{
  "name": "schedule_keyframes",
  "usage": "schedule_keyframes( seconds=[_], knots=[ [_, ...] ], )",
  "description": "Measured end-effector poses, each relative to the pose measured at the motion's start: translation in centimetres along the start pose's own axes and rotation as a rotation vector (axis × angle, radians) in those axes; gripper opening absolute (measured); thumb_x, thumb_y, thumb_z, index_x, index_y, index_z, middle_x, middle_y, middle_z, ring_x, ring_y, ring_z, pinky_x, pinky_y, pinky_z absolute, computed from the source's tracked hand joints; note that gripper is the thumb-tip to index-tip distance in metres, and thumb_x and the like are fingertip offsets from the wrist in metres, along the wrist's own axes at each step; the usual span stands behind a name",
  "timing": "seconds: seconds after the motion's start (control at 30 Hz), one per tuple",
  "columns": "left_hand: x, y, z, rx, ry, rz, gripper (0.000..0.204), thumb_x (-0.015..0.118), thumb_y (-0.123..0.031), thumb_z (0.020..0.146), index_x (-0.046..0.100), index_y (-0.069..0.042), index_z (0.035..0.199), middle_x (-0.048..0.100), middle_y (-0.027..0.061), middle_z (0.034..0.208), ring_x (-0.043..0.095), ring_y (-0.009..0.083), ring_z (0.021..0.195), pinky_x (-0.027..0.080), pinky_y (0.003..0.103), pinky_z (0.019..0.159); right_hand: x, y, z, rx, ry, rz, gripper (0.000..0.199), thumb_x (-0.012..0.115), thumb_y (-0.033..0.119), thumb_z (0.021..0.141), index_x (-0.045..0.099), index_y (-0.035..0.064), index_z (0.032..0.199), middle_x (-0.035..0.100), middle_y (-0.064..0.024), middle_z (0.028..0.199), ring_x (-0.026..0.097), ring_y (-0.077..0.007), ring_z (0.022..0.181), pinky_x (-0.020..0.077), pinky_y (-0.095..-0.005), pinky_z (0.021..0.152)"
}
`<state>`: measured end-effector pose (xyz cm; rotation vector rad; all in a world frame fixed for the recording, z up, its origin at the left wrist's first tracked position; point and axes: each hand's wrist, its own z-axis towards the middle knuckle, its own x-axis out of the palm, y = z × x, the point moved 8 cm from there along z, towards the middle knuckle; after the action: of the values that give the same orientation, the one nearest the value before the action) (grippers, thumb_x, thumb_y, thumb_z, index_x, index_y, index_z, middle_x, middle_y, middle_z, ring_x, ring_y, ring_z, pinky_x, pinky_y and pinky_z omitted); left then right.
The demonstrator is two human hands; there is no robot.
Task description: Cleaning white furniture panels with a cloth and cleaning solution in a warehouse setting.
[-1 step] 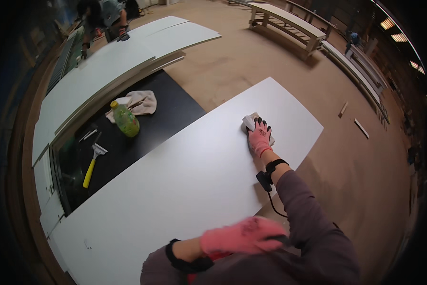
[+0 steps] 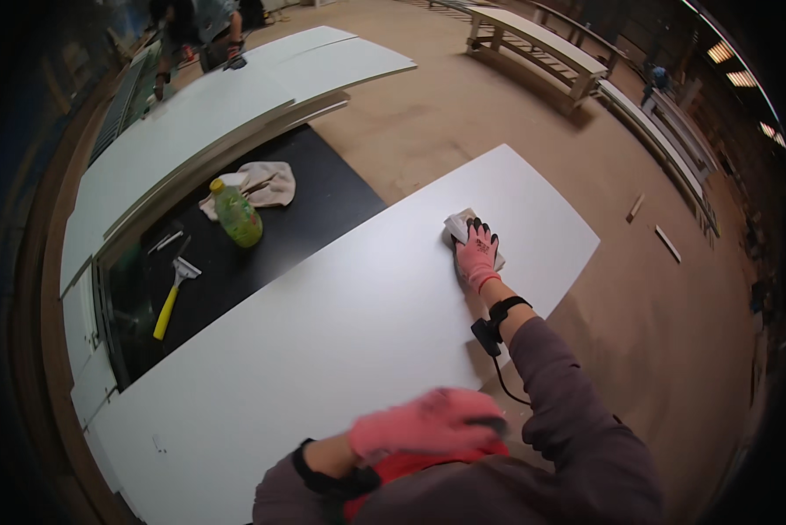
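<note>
- Writing: dark print sat on the back of the right glove; a dark printed patch on the left glove was smeared by blur, unreadable.
- Bottle (image 2: 237,219) had a label with small markings, too small to make out; yellow cap, clear body, yellow-green liquid.
- Folded cloth (image 2: 456,229): pale, whitish, tan patch at its far edge, bunched into a thick pad, mostly covered by the glove.
- Cloth location: on the white panel (image 2: 323,341), toward its far end, under the right hand.
- Right hand (image 2: 478,251): pink glove with dark fingertips, laid over the cloth, fingers slightly apart; couldn't tell if they gripped it.
- Left hand (image 2: 432,426): pink glove, motion-blurred, in front of the torso, well apart from the cloth; couldn't tell if fingers were together or apart.
- Panel: smooth, glossy, a few small dark marks near its left end.
- Black surface (image 2: 327,179) beside it: bottle standing there, crumpled beige cloth (image 2: 275,184) just behind, scraper (image 2: 176,293) with yellow handle nearer the person.
- Black strap (image 2: 508,306) with a cable circled the right wrist.
- Upper left: co-worker (image 2: 214,22) at stacked white panels (image 2: 192,122).
</note>
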<state>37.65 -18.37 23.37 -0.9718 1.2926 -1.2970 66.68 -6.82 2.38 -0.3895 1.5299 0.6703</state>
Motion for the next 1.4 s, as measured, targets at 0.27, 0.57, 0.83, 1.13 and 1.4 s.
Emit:
schedule_keyframes(
  seconds=[0.27,0.57,0.83,1.13,1.4],
  knots=[
    [-23.9,14.6,-31.8,-0.283,-1.727,0.025,0.042,0.055,-0.020,0.088,0.048,0.000,0.125,0.056,0.0068,0.116,0.054,0.0153,0.102,0.042,0.027,0.089,1.9,22.2,-9.9,-0.627,0.105,0.121,0.059,0.062,0.031,0.075,0.046,0.0021,0.123,0.045,-0.0169,0.126,0.038,-0.0299,0.122,0.0179,-0.0429,0.109],
    [-31.5,15.6,-30.0,-0.530,-1.805,0.200,0.078,0.068,-0.028,0.079,0.027,-0.001,0.139,0.038,0.0150,0.137,0.035,0.0249,0.127,0.028,0.033,0.104,4.9,38.4,-29.1,-1.411,0.488,0.302,0.062,0.060,0.036,0.077,0.046,-0.0003,0.125,0.042,-0.0183,0.134,0.032,-0.0306,0.130,0.0118,-0.0451,0.112],
    [-39.8,22.1,-28.7,-0.640,-2.145,0.507,0.109,0.085,-0.028,0.060,0.015,0.002,0.138,0.039,0.0179,0.133,0.043,0.0243,0.118,0.034,0.033,0.101,4.1,30.7,-16.4,-1.198,0.385,0.415,0.062,0.065,0.035,0.073,0.049,0.0003,0.122,0.046,-0.0160,0.128,0.035,-0.0292,0.127,0.0135,-0.0444,0.112],
    [-42.3,20.9,-23.3,-0.286,-2.120,0.399,0.059,0.079,-0.020,0.069,0.051,0.004,0.116,0.059,0.0126,0.109,0.058,0.0213,0.096,0.046,0.031,0.086,-1.3,1.6,19.2,-0.434,-0.066,0.190,0.053,0.055,0.025,0.079,0.045,-0.0011,0.124,0.049,-0.0170,0.124,0.042,-0.0297,0.119,0.0226,-0.0406,0.108],
    [-39.6,17.3,-18.2,-0.220,-1.981,0.564,0.045,0.066,-0.009,0.080,0.048,0.003,0.119,0.055,0.0097,0.112,0.056,0.0186,0.098,0.045,0.032,0.086,-0.5,-14.0,33.6,-0.010,-0.044,-0.142,0.063,0.047,0.042,0.085,0.038,0.0027,0.134,0.039,-0.0150,0.139,0.031,-0.0294,0.131,0.0181,-0.0461,0.109]
  ],
)
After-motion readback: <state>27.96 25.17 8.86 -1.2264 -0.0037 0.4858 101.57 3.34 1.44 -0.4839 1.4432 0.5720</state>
